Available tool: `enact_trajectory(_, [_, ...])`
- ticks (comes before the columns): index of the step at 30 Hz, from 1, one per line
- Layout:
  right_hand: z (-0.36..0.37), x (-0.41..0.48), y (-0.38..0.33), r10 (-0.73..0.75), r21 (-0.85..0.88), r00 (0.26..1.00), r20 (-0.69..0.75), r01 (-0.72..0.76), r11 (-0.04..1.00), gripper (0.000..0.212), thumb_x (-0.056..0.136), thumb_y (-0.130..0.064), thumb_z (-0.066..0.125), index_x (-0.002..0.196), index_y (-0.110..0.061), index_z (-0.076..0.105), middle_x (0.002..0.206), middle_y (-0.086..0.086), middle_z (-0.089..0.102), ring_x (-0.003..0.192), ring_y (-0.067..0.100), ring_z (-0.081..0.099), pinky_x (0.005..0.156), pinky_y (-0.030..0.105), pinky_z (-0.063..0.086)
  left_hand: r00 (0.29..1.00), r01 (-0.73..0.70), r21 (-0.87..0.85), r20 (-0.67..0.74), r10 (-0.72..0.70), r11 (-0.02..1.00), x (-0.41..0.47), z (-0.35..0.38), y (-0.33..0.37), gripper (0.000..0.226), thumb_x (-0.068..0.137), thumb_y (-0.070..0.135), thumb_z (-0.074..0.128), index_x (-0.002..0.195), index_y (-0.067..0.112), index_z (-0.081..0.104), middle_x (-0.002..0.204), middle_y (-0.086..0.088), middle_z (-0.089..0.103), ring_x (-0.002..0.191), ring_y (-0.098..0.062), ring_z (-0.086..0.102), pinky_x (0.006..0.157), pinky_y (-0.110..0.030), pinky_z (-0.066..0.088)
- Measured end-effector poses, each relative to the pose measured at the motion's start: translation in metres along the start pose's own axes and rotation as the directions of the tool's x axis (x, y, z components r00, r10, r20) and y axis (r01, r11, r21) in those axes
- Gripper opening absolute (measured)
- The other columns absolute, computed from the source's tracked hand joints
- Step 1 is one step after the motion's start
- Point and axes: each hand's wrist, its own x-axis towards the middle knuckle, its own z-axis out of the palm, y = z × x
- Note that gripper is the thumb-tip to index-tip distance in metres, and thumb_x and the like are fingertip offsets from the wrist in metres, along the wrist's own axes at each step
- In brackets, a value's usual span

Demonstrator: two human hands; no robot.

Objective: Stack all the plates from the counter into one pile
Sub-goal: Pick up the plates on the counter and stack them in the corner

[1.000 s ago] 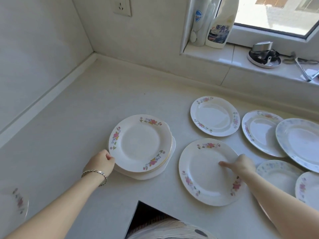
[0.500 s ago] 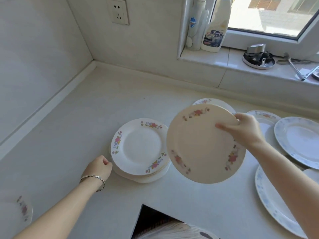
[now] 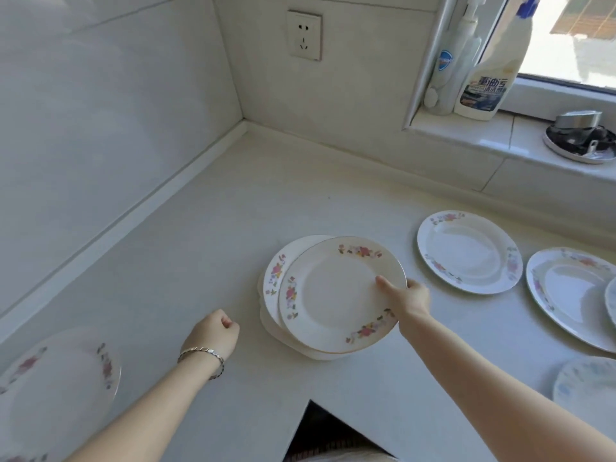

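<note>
Thumb on the rim, the right grip (image 3: 408, 296) pinches a floral plate (image 3: 336, 295) at its right side. That plate lies on top of the pile (image 3: 273, 281), offset rightward, mid-bench (image 3: 200, 245). The left grip (image 3: 213, 335) rests on the bench just left of the pile, fingers curled in, holding nothing. More plates (image 3: 466, 251) lie toward the right edge, and another plate (image 3: 56, 388) lies at the near left corner.

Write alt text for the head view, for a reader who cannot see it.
The right hand grips a floral plate by its rim over the pile on a white counter. The left hand lies curled beside the pile; loose plates lie farther right.
</note>
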Motion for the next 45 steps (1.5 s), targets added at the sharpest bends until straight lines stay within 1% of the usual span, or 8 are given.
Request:
enact_trajectory(4, [0.012,0.002,0.008,0.005,-0.039,1.0,-0.02,-0.006,0.999,0.038,0.087,-0.024,0.062,0.115,0.0,0.057,0.096,0.013,0.06,0.085,0.029,0.056,0.073,0.034,0.046,1.0,0.014,-0.003,-0.001,-0.014,1.0,0.002,0.0,-0.008,0.02,0.086,0.021,0.047,0.066,0.018,0.046,0.078,-0.008,0.071,0.079,-0.028,0.067,0.074,-0.032,0.049])
enact_trajectory(10, [0.001,0.002,0.012,-0.125,-0.514,0.991,0.042,0.128,0.848,0.034,0.088,-0.036,0.056,0.102,-0.006,0.05,0.095,0.01,0.058,0.082,0.028,0.055,0.066,0.033,0.044,1.0,0.027,0.015,0.007,-0.028,1.0,0.002,0.004,-0.01,0.021,0.086,0.021,0.047,0.065,0.019,0.045,0.075,-0.007,0.069,0.079,-0.027,0.066,0.068,-0.028,0.043])
enact_trajectory(22, [0.021,0.0,0.007,-0.157,-0.769,0.98,0.123,0.195,0.608,0.053,0.086,-0.049,0.055,0.115,-0.008,0.041,0.105,0.009,0.065,0.095,0.03,0.064,0.062,0.031,0.042,1.0,0.017,0.018,0.02,-0.017,1.0,-0.004,0.0,-0.006,0.019,0.086,0.02,0.045,0.067,0.019,0.045,0.08,-0.009,0.07,0.079,-0.029,0.068,0.075,-0.033,0.051])
enact_trajectory(31, [0.015,0.009,0.015,-0.165,-0.555,0.977,0.135,0.212,0.804,0.055,0.085,-0.042,0.061,0.124,-0.008,0.042,0.119,0.012,0.059,0.099,0.029,0.059,0.072,0.035,0.047,0.999,-0.041,0.079,0.025,0.039,0.996,-0.007,-0.004,0.018,0.016,0.086,0.02,0.045,0.071,0.019,0.047,0.081,-0.008,0.07,0.082,-0.029,0.067,0.076,-0.032,0.05])
enact_trajectory(35, [-0.007,0.023,0.012,-0.127,-0.526,0.985,0.118,0.17,0.833,0.064,0.085,-0.059,0.049,0.128,-0.012,0.043,0.093,0.007,0.066,0.08,0.024,0.062,0.068,0.033,0.049,0.987,-0.163,0.178,0.012,0.163,0.971,-0.008,-0.004,0.058,0.009,0.089,0.021,0.045,0.08,0.021,0.049,0.077,0.002,0.056,0.079,-0.026,0.056,0.066,-0.027,0.041])
enact_trajectory(39, [-0.056,0.055,0.005,0.001,-0.201,0.997,-0.071,-0.015,0.98,0.053,0.092,-0.035,0.049,0.121,0.009,0.054,0.066,0.004,0.051,0.066,0.027,0.058,0.068,0.036,0.056,0.958,-0.285,0.241,0.049,0.282,0.928,-0.008,0.009,0.109,0.014,0.091,0.022,0.042,0.098,0.018,0.054,0.092,0.002,0.057,0.085,-0.026,0.056,0.069,-0.026,0.038])
enact_trajectory(41, [-0.085,0.072,0.001,0.194,0.149,0.975,-0.111,-0.177,0.973,0.048,0.094,-0.023,0.048,0.129,0.01,0.047,0.084,0.016,0.059,0.076,0.032,0.061,0.068,0.025,0.055,0.946,-0.322,0.266,0.067,0.316,0.908,-0.007,0.021,0.132,0.01,0.091,0.021,0.04,0.091,0.019,0.049,0.092,-0.001,0.06,0.082,-0.026,0.054,0.068,-0.026,0.037])
enact_trajectory(45, [-0.13,0.107,0.0,0.499,0.522,0.862,-0.094,-0.384,0.762,0.049,0.097,-0.021,0.045,0.143,-0.01,0.034,0.148,0.015,0.037,0.131,0.026,0.047,0.107,0.033,0.041,0.927,-0.375,0.285,0.098,0.363,0.882,-0.005,0.042,0.168,0.007,0.09,0.02,0.041,0.086,0.02,0.046,0.082,0.0,0.06,0.081,-0.027,0.058,0.068,-0.027,0.039])
